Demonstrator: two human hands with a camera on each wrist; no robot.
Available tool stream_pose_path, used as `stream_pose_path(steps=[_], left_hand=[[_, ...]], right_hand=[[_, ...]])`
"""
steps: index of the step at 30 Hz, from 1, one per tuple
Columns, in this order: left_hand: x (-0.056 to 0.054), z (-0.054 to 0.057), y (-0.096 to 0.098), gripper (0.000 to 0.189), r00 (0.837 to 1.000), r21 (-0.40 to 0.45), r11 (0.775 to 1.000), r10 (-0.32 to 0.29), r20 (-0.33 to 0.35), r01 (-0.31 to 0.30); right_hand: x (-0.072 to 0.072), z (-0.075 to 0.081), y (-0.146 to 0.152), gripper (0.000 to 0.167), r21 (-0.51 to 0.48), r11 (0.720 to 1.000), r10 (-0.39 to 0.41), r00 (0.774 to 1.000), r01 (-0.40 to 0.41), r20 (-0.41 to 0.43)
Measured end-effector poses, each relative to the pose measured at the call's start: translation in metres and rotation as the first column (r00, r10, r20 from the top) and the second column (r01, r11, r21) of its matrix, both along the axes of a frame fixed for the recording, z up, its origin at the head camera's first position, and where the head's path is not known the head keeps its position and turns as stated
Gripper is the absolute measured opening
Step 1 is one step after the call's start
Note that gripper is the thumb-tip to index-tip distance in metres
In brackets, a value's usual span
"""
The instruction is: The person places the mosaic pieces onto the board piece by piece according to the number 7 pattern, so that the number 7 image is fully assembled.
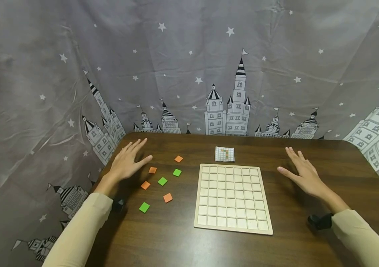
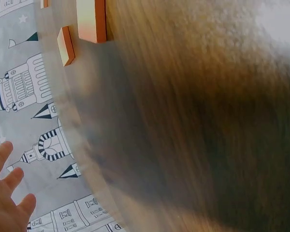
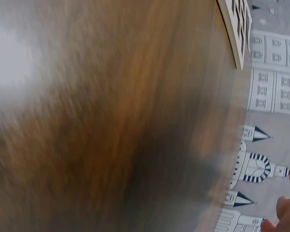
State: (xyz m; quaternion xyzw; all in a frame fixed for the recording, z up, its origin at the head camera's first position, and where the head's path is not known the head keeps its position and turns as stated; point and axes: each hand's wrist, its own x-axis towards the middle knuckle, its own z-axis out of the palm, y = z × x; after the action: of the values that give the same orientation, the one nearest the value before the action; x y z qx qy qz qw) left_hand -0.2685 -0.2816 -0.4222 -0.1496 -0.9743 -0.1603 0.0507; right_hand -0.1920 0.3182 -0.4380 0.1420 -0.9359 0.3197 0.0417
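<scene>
My left hand (image 1: 127,160) hovers over the table's left side with its fingers spread, holding nothing. Just right of it lie several flat square tiles, among them an orange tile (image 1: 152,170) and a green tile (image 1: 162,181). In the left wrist view an orange tile (image 2: 66,47) shows edge-on, and fingertips (image 2: 26,204) show at lower left. My right hand (image 1: 304,175), fingers extended and nothing in it, is to the right of a pale wooden grid board (image 1: 231,228). The board's square recesses hold no coloured tiles. Behind it lies a small printed pattern card (image 1: 224,154).
The dark brown wooden table (image 1: 162,241) reaches back to a grey curtain (image 1: 176,66) printed with castles and stars. Each wrist wears a black camera mount, such as the right mount (image 1: 320,221).
</scene>
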Motion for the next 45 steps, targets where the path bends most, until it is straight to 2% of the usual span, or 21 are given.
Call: stream_pose_path(steps=[4,8,14,17,20,23,31,32,33,38,40,42,45], left_hand=[[0.0,0.0,0.003,0.076,1.0,0.008,1.0,-0.013,-0.018,0.013],[-0.002,0.0,0.006,0.071,0.999,0.036,0.999,-0.035,0.001,0.035],[-0.008,-0.004,0.011,0.064,0.994,0.154,0.984,-0.096,0.049,0.087],[-0.012,-0.006,0.016,0.061,0.987,0.277,0.953,-0.15,0.064,0.126],[-0.015,-0.005,0.022,0.058,0.976,0.394,0.906,-0.201,0.081,0.154],[-0.018,-0.005,0.027,0.056,0.968,0.456,0.875,-0.23,0.097,0.162],[-0.027,-0.008,0.035,0.05,0.947,0.512,0.846,-0.27,0.172,0.148],[-0.027,-0.005,0.038,0.049,0.944,0.52,0.842,-0.274,0.184,0.143],[-0.025,-0.001,0.041,0.048,0.941,0.52,0.842,-0.279,0.192,0.144],[-0.031,-0.003,0.047,0.045,0.923,0.528,0.836,-0.308,0.23,0.148],[-0.037,-0.01,0.047,0.045,0.914,0.54,0.829,-0.322,0.247,0.146],[-0.037,-0.009,0.05,0.045,0.905,0.548,0.825,-0.328,0.271,0.135],[-0.04,-0.011,0.053,0.047,0.901,0.543,0.831,-0.321,0.292,0.12]], right_hand=[[0.003,-0.002,-0.008,0.08,-0.047,0.998,0.05,0.999,-0.049,0.017],[0.007,-0.005,-0.016,0.079,-0.07,0.994,0.082,0.996,-0.078,0.047],[0.012,-0.013,-0.025,0.077,-0.082,0.991,0.112,0.991,-0.106,0.074],[0.015,-0.016,-0.029,0.077,-0.083,0.99,0.121,0.989,-0.114,0.089],[0.016,-0.02,-0.033,0.077,-0.076,0.99,0.128,0.987,-0.12,0.102],[0.017,-0.024,-0.036,0.077,-0.072,0.989,0.139,0.985,-0.132,0.106],[0.018,-0.032,-0.041,0.077,-0.042,0.988,0.156,0.978,-0.151,0.137],[0.018,-0.032,-0.041,0.077,-0.041,0.987,0.16,0.977,-0.155,0.14],[0.019,-0.032,-0.042,0.076,-0.039,0.986,0.165,0.976,-0.16,0.144],[0.021,-0.032,-0.043,0.075,-0.036,0.981,0.193,0.968,-0.19,0.161],[0.022,-0.034,-0.043,0.075,-0.032,0.98,0.201,0.966,-0.198,0.164],[0.022,-0.037,-0.043,0.075,-0.025,0.978,0.209,0.965,-0.208,0.157],[0.021,-0.04,-0.042,0.075,-0.01,0.976,0.217,0.965,-0.218,0.149]])
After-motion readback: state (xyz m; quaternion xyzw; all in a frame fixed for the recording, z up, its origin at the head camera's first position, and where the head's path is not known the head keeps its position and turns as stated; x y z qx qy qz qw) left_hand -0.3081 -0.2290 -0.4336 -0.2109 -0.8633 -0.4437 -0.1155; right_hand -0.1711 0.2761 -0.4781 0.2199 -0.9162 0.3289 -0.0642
